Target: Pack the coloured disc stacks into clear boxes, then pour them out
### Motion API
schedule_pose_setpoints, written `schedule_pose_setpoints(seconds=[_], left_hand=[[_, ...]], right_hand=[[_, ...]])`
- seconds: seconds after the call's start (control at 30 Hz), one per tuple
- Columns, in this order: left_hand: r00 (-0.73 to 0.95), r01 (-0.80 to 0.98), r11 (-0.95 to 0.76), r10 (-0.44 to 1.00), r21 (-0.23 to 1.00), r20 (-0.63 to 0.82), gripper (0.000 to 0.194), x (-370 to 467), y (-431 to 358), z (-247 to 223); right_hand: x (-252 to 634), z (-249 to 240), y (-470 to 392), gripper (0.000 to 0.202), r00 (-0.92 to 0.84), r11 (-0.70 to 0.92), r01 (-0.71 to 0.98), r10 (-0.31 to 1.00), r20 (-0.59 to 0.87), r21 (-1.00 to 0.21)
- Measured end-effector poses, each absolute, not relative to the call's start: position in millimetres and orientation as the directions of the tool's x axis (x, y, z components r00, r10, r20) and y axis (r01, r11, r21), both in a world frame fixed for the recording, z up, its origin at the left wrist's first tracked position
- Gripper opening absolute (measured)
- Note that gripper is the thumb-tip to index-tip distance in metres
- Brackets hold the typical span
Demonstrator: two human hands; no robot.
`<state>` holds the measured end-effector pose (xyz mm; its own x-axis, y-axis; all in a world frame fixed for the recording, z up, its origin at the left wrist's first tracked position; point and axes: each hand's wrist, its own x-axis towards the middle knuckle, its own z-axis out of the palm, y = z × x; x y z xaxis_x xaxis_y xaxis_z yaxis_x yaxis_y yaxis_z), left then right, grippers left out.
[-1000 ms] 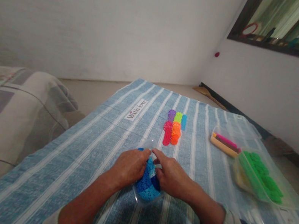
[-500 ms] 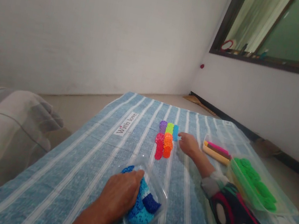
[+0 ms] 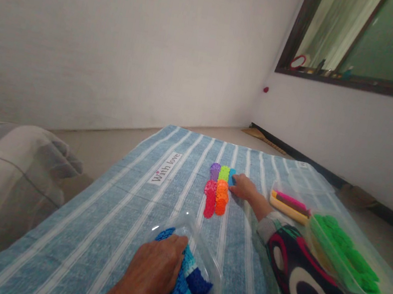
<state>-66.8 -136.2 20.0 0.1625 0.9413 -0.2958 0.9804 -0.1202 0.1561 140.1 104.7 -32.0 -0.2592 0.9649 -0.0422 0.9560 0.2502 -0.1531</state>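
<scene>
My left hand (image 3: 156,266) reaches over the left side of a clear plastic container (image 3: 220,267), its fingers curled and their tips hidden. Inside are small textured round pieces in several blues (image 3: 200,283), packed in rows. Farther off, my right hand (image 3: 246,188) touches the right edge of a short light blue row (image 3: 231,174) on the cloth, index finger and thumb a little apart. Beside that row lie a lime green row (image 3: 224,173) and a purple row (image 3: 214,171). Nearer me are an orange row (image 3: 221,197) and a red row (image 3: 210,202).
A striped blue cloth (image 3: 123,215) covers the table. At right, one clear box (image 3: 390,287) holds green pieces (image 3: 347,254); another holds yellow, brown and pink rows (image 3: 290,206). A "With love" label (image 3: 166,168) is on the cloth. A fabric-covered seat (image 3: 1,194) stands left.
My right hand has moved slightly left, and its fingers now meet the light blue row. My left hand stays at the container. The whole view has shifted slightly.
</scene>
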Motion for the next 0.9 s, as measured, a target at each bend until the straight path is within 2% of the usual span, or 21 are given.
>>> schedule_pose_setpoints(seconds=[0.3,0.73,0.9], left_hand=[[0.161,0.98,-0.119,0.944,0.157,-0.29,0.03,-68.7,-135.9,16.2],[0.174,0.978,-0.131,0.941,0.16,-0.29,0.03,-67.8,-135.8,18.2],[0.172,0.979,-0.13,0.942,0.159,-0.289,0.029,-68.3,-136.0,16.5]], right_hand=[[136.0,-30.0,114.7,0.04,-0.247,0.236,0.96,0.967,-0.063,-0.154],[135.0,-32.1,120.8,0.04,-0.173,0.162,0.961,0.985,-0.029,-0.223],[136.8,-31.6,118.8,0.033,-0.144,0.138,0.955,0.989,-0.007,-0.264]])
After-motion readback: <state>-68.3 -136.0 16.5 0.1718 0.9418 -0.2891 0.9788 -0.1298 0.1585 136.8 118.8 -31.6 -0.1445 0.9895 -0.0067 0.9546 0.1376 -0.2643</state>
